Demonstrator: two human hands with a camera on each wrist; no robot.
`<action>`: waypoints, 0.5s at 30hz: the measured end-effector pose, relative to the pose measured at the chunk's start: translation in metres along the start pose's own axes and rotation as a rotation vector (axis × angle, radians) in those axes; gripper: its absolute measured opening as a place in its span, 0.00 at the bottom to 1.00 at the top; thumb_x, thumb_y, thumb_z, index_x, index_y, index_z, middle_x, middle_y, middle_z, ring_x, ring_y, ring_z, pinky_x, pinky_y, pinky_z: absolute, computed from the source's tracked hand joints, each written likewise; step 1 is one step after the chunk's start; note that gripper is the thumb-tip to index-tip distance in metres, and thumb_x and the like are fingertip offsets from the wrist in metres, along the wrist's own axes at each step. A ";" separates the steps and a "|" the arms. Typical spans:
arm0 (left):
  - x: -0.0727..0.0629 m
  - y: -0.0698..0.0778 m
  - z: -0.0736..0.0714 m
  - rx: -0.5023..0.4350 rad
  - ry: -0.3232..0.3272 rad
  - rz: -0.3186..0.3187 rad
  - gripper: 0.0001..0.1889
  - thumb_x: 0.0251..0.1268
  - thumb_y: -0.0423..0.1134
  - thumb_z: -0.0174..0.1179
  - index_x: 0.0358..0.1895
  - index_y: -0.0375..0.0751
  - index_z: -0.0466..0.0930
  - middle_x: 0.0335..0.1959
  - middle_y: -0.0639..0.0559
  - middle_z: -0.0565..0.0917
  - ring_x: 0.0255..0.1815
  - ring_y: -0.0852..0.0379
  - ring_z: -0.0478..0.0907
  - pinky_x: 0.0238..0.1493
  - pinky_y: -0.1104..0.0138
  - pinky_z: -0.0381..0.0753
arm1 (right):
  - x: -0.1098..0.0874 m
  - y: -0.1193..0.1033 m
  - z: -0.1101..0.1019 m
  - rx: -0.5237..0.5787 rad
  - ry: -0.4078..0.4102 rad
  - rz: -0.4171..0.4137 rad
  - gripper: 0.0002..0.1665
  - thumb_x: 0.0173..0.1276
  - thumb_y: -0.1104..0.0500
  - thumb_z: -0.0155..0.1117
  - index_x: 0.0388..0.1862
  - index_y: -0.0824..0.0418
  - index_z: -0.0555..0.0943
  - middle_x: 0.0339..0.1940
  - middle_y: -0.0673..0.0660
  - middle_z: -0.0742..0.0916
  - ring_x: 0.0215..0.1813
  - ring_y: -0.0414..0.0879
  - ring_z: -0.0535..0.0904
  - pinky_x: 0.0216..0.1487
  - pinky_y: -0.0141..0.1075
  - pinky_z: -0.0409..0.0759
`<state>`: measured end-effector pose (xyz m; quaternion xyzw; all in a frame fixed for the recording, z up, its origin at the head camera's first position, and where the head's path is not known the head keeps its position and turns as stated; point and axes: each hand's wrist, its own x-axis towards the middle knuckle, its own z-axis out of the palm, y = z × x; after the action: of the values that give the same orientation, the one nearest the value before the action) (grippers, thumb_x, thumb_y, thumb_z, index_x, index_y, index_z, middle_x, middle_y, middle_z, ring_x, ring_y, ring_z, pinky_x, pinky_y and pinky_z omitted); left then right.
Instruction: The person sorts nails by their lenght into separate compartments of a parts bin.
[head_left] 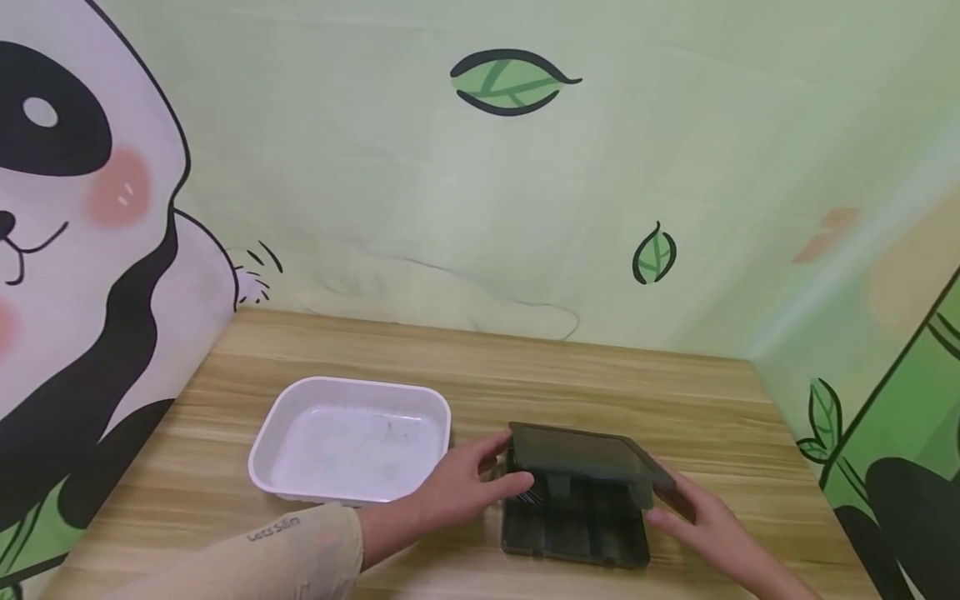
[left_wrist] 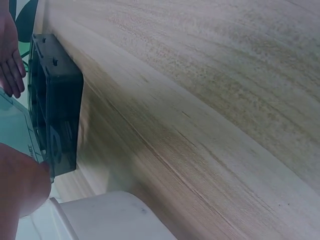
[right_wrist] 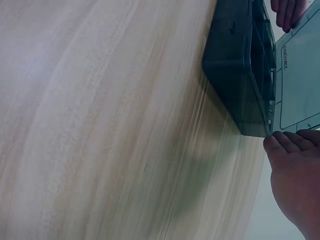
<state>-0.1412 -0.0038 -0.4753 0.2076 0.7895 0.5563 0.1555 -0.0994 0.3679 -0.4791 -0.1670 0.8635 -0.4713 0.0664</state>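
A dark see-through plastic box [head_left: 573, 546] with compartments stands on the wooden table, its hinged lid [head_left: 573, 450] tilted partway up. At the lid's left end is my left hand [head_left: 465, 483], fingers extended toward its corner and thumb reaching across the box's front. A few thin pale strands [head_left: 529, 497] show inside near that thumb. My right hand [head_left: 701, 521] touches the lid's right edge, fingers behind it and thumb in front. In the right wrist view its straight fingers [right_wrist: 295, 142] lie along the lid [right_wrist: 302, 75], which bears small printed lettering.
A shallow white tray [head_left: 258, 462] sits left of the box, close to my left forearm. The wooden table [head_left: 600, 346] meets a fabric wall [head_left: 337, 167] printed with a panda and leaves at the back, with more printed fabric along the right.
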 end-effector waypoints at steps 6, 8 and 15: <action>-0.003 0.002 0.000 0.005 -0.006 -0.004 0.46 0.74 0.63 0.62 0.80 0.31 0.65 0.79 0.36 0.71 0.73 0.36 0.76 0.72 0.49 0.76 | -0.002 -0.003 -0.004 -0.031 -0.032 0.084 0.35 0.84 0.61 0.57 0.83 0.72 0.62 0.79 0.76 0.71 0.68 0.22 0.68 0.62 0.21 0.72; -0.003 0.002 0.000 0.009 -0.005 -0.002 0.45 0.74 0.63 0.62 0.80 0.32 0.65 0.79 0.36 0.71 0.73 0.36 0.76 0.72 0.49 0.76 | -0.003 -0.005 -0.005 -0.062 -0.031 0.107 0.34 0.85 0.59 0.55 0.83 0.71 0.63 0.79 0.73 0.71 0.70 0.24 0.68 0.63 0.22 0.71; -0.003 0.002 0.001 0.040 -0.003 0.011 0.44 0.75 0.60 0.63 0.80 0.31 0.65 0.78 0.35 0.71 0.73 0.36 0.76 0.71 0.49 0.76 | -0.003 -0.011 -0.006 -0.153 -0.037 0.206 0.33 0.88 0.52 0.51 0.84 0.65 0.64 0.81 0.67 0.71 0.79 0.58 0.68 0.66 0.26 0.72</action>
<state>-0.1376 -0.0040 -0.4740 0.2157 0.7991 0.5409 0.1494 -0.0961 0.3680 -0.4669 -0.0908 0.9081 -0.3916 0.1176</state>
